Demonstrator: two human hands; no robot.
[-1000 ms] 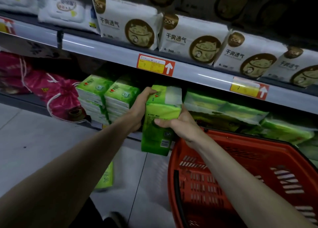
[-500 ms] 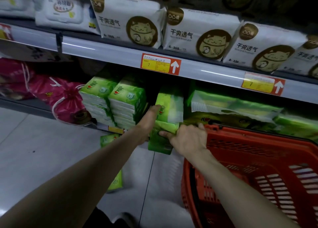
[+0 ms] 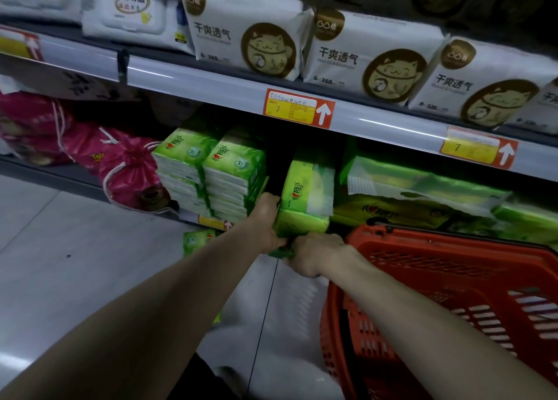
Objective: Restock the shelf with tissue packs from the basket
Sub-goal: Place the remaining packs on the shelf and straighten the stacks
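A green tissue pack [image 3: 305, 197] stands upright, partly inside the lower shelf, in the gap between two stacked green packs [image 3: 208, 173] on its left and flat green packs [image 3: 422, 188] on its right. My left hand [image 3: 264, 221] grips its left side. My right hand [image 3: 314, 256] holds its near bottom end, fingers curled under it. The red basket [image 3: 453, 279] sits at the lower right, in front of the shelf; what I see of its inside holds nothing.
The upper shelf carries white packs with a cat logo [image 3: 362, 52]. Price tags [image 3: 299, 112] hang on the shelf rail. Pink drawstring bags [image 3: 120, 164] lie at the left of the lower shelf. Another green pack [image 3: 197, 241] lies on the grey floor below.
Both hands have pushed the green pack forward from in front of the shelf into the gap on the lower shelf. The view has moved closer to the shelf.
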